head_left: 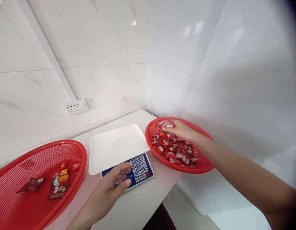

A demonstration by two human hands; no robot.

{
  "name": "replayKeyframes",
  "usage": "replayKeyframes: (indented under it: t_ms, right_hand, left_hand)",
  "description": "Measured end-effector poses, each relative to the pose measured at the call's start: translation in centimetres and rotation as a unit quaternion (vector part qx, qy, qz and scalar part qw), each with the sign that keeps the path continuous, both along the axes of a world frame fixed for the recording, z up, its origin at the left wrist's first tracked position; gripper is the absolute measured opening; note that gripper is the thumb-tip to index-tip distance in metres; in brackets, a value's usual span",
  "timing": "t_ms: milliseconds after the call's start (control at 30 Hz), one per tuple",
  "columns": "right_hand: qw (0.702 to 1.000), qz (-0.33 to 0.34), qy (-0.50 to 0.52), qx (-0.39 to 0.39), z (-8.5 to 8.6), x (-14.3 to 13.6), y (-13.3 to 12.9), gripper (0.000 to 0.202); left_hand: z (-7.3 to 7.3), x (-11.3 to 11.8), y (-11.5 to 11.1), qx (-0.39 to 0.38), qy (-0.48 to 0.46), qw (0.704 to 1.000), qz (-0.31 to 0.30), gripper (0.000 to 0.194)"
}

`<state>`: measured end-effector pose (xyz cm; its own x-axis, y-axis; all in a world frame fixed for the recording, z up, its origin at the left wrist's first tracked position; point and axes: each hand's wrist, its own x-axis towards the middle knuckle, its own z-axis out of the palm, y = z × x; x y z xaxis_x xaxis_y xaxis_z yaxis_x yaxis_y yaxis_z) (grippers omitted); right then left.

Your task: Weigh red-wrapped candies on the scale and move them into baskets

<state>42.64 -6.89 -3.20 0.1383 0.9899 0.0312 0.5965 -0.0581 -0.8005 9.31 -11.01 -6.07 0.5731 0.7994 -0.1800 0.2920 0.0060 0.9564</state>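
My right hand (175,127) is closed on a red snack packet (167,124) over the far left part of the right red basket (202,167). Many small red packets (178,150) lie heaped in that basket, below my hand. My left hand (111,188) is held with curved, parted fingers and nothing in them, above the near edge of a scale's blue keypad (139,169). The scale's white tray (116,145) has no packet on it. In the left red basket (78,153) lie several red and dark red packets (59,182).
A white table (135,204) carries the scale and both baskets. Pale tiled walls (119,89) meet in a corner behind it. A white socket (76,106) with a cable duct is on the wall at the left. Dark cloth shows below the table's front edge.
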Motion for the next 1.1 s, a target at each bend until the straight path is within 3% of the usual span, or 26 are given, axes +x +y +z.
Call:
replayKeyframes:
  t_ms: [67, 133, 233, 333, 467, 567, 700, 800, 867, 1033, 1100]
  right_hand:
    - [0.976, 0.065, 0.206, -0.002, 1.4, -2.9, -0.6, 0.029]
    - [0.923, 0.14, 0.356, -0.033, 2.1, -6.1, -1.0, 0.031]
    - [0.869, 0.211, 0.436, -0.099, 1.7, -10.2, -1.4, 0.033]
    - [0.853, 0.233, 0.445, -0.142, 0.8, -12.8, -1.4, 0.031]
    - [0.864, 0.202, 0.433, -0.158, -0.2, -14.3, -0.3, 0.029]
    - [0.897, 0.164, 0.384, -0.147, -1.1, -14.7, 1.2, 0.031]
    - [0.956, 0.159, 0.206, -0.135, -2.3, -14.8, 3.7, 0.037]
    - [0.981, 0.143, 0.097, -0.088, -2.5, -15.1, 5.2, 0.047]
    - [0.984, 0.142, 0.088, -0.056, -2.2, -15.5, 5.5, 0.044]
    - [0.955, 0.282, 0.082, -0.038, -1.6, -17.0, 5.1, 0.033]
    - [0.953, 0.298, 0.056, -0.018, -1.7, -17.4, 5.1, 0.028]
  left_hand:
    - [0.1, 1.0, 0.1, -0.009, -0.06, 0.998, 0.017, 0.047]
    - [0.2, 2.0, 0.3, -0.022, -0.129, 0.99, 0.052, 0.056]
    - [0.1, 2.7, 1.0, -0.056, -0.248, 0.963, 0.09, 0.058]
    - [-0.2, 2.1, 1.7, -0.089, -0.317, 0.933, 0.142, 0.047]
    - [-0.8, 0.4, 2.7, -0.085, -0.31, 0.924, 0.208, 0.038]
    - [-1.2, -0.5, 3.4, -0.07, -0.312, 0.922, 0.217, 0.037]
    - [-1.6, -1.0, 4.2, -0.042, -0.329, 0.914, 0.235, 0.034]
    - [-1.8, -1.2, 4.7, -0.038, -0.32, 0.918, 0.232, 0.031]
    - [-1.7, -1.2, 4.8, -0.039, -0.305, 0.927, 0.217, 0.031]
    - [-1.6, -0.9, 5.0, -0.01, -0.267, 0.946, 0.184, 0.034]
    - [-1.7, -0.9, 5.1, -0.006, -0.256, 0.95, 0.176, 0.039]
